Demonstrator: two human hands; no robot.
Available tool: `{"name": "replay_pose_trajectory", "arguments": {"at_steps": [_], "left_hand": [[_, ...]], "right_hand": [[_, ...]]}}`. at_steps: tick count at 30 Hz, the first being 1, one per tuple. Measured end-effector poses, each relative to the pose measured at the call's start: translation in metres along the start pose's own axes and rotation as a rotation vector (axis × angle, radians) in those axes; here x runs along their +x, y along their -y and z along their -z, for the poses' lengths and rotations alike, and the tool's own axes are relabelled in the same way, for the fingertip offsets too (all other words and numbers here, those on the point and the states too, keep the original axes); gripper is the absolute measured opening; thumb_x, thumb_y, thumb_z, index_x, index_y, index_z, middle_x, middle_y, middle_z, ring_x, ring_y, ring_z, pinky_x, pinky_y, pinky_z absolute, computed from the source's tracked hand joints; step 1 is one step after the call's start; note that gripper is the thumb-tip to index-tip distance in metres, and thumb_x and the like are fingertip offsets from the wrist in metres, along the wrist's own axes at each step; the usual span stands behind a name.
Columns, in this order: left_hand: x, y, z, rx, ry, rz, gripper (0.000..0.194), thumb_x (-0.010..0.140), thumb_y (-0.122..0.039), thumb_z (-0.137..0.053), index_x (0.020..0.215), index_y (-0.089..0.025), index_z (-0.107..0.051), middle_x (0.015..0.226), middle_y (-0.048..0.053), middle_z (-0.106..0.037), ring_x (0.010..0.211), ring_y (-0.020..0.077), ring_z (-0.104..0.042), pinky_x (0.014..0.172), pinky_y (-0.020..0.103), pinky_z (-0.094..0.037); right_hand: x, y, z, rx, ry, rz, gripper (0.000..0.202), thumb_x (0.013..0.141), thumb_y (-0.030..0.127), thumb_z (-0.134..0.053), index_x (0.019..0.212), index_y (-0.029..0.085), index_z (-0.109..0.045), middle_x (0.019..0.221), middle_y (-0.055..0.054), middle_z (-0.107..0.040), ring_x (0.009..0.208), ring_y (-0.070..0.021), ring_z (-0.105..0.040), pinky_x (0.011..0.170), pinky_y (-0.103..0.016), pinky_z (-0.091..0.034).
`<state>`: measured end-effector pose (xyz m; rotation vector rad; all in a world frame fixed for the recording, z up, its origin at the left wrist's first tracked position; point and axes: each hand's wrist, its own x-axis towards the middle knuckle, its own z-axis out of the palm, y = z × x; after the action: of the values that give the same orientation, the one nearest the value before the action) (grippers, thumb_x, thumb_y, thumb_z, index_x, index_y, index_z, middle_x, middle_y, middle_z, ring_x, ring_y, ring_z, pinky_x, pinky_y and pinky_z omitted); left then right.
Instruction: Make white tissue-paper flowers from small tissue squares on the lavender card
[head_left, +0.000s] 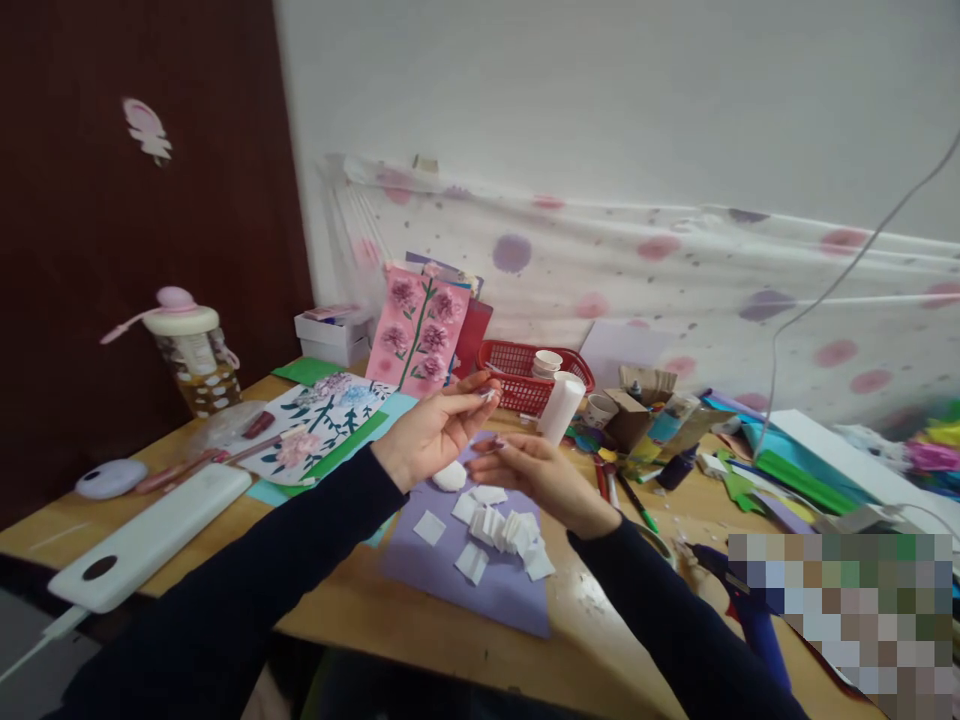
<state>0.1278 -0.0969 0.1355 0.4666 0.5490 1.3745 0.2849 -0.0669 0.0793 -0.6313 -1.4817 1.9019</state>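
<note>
My left hand [439,428] is raised above the purple paper sheet [435,580], its thumb and fingertips pinched together at a tiny pale bit too small to name. Just right of it and slightly lower, my right hand [546,478] also has its thumb and forefinger closed, and whatever is between them cannot be made out. The hands are apart. Below them, several small white paper squares [430,527] lie on the purple sheet, many in an overlapping pile [502,530]. A rounded white piece [450,476] rests near the sheet's far end.
Behind the hands are a red basket [517,392], a white roll [561,408] and paper cups [547,362]. Flower artwork [330,415] and a long white device [154,535] lie left. At right are a blue glue gun [750,610], bottles and coloured paper.
</note>
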Motion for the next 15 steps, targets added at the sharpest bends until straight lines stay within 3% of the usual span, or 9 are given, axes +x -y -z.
{"name": "replay_pose_trajectory", "arguments": {"at_steps": [2,4,7,11,15], "left_hand": [[0.004,0.004,0.010,0.030,-0.018,-0.027,0.030,0.079,0.011,-0.047,0.088,-0.010,-0.067,0.077,0.003,-0.070,0.072,0.0072,-0.068,0.074,0.014,-0.055],[0.009,0.013,0.018,0.096,-0.014,-0.078,0.024,0.077,0.009,-0.052,0.078,-0.011,-0.066,0.076,0.003,-0.070,0.072,0.0081,-0.068,0.075,0.017,-0.054],[0.016,0.028,0.021,0.364,0.069,-0.267,0.014,0.073,0.001,-0.063,0.074,-0.013,-0.066,0.076,0.002,-0.070,0.074,0.0120,-0.066,0.075,0.022,-0.052],[0.019,0.040,0.018,0.910,0.241,-0.575,0.014,0.073,-0.010,-0.067,0.082,-0.019,-0.071,0.086,0.005,-0.071,0.086,0.0207,-0.065,0.085,0.031,-0.047],[0.016,0.043,0.017,1.159,0.349,-0.624,0.029,0.076,-0.011,-0.060,0.100,-0.024,-0.070,0.097,0.005,-0.071,0.098,0.0251,-0.062,0.106,0.041,-0.029]], "right_hand": [[-0.006,0.011,0.013,0.109,-0.162,0.044,0.017,0.087,0.023,-0.059,0.099,0.012,-0.063,0.096,-0.013,-0.073,0.088,-0.0185,-0.071,0.085,-0.033,-0.053],[-0.010,0.017,0.019,0.242,-0.234,0.043,0.017,0.089,0.013,-0.049,0.100,0.014,-0.061,0.103,-0.011,-0.071,0.095,-0.0196,-0.069,0.087,-0.038,-0.053],[-0.013,0.017,0.015,0.426,-0.210,-0.037,0.022,0.087,0.008,-0.040,0.096,0.015,-0.060,0.102,-0.010,-0.070,0.096,-0.0206,-0.068,0.089,-0.043,-0.051],[-0.012,0.012,0.003,0.592,-0.160,-0.115,0.020,0.085,0.016,-0.039,0.086,0.012,-0.059,0.083,-0.011,-0.069,0.082,-0.0184,-0.069,0.087,-0.036,-0.051],[-0.010,0.008,0.001,0.649,-0.193,-0.073,0.025,0.090,0.020,-0.036,0.086,0.014,-0.059,0.073,-0.006,-0.065,0.069,-0.0156,-0.066,0.078,-0.031,-0.053]]}}
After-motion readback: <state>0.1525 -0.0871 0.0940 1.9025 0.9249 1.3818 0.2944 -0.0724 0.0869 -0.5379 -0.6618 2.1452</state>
